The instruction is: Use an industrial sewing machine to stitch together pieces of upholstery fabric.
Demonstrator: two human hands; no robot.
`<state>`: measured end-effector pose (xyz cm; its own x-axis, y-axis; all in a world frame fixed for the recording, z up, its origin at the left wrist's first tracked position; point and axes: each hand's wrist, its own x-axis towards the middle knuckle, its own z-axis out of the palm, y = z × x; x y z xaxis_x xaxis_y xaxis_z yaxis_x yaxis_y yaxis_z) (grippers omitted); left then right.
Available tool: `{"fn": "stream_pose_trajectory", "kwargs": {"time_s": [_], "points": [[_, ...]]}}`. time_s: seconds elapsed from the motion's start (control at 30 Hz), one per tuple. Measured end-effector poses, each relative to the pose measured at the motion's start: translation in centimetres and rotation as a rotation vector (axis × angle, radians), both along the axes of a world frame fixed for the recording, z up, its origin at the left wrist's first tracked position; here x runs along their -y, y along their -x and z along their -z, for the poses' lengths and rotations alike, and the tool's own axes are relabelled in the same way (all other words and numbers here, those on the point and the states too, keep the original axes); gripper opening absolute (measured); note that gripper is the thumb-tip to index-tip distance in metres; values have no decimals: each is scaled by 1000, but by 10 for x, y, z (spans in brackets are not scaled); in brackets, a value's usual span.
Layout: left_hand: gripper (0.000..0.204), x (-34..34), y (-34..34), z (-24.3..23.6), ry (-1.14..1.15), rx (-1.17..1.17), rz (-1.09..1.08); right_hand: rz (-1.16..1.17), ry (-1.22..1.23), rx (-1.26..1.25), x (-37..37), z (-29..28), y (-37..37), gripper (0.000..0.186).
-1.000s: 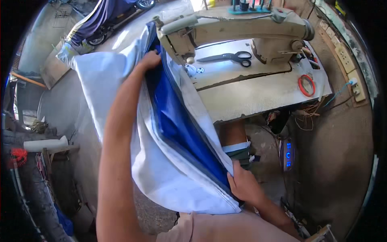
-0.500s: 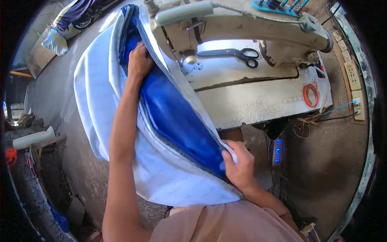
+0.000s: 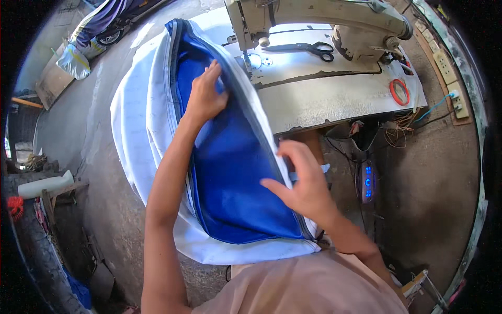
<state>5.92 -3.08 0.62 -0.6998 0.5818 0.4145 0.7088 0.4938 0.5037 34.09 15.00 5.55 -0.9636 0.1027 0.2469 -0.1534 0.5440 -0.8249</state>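
Observation:
A large white fabric cover with a blue lining point(image 3: 235, 183) lies across my lap and the machine table's left edge. Its long opening gapes wide, edged with dark grey zipper tape point(image 3: 175, 57). My left hand point(image 3: 206, 94) is inside the opening, fingers stretched forward and thumb apart, against the blue lining near its far end. At the near right edge, my right hand point(image 3: 306, 186) has thumb and fingers spread apart over the white border, with nothing held between them. A sewing machine point(image 3: 314, 15) stands just beyond the cover, its needle area right of the cover's far end.
Black scissors point(image 3: 308, 49) lie on the machine bed, and a red tape ring point(image 3: 399, 92) sits on the table's right end. Loose wires point(image 3: 400, 133) hang below that corner. Power sockets point(image 3: 444, 65) line the right side. A lit blue control panel point(image 3: 368, 181) is under the table.
My right hand has let go of the border and spread its fingers. My left hand has shifted right, nearer me. The opening is wider, showing more blue lining. The view has shifted.

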Motion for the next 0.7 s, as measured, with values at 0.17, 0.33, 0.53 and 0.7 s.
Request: {"fn": "stream_pose_trajectory", "kwargs": {"time_s": [0.17,0.33,0.53,0.7], "points": [[52,-23,7,22,222,-260,-51,201,-244,146,28,43,40,48],[59,3,-8,16,279,-69,225,207,90,504,-1,36,13,36],[65,14,-20,5,378,-48,268,80,1028,723,-28,64,7,25],[71,8,-23,5,447,-145,225,98,477,350,-5,53,24,16]]}}
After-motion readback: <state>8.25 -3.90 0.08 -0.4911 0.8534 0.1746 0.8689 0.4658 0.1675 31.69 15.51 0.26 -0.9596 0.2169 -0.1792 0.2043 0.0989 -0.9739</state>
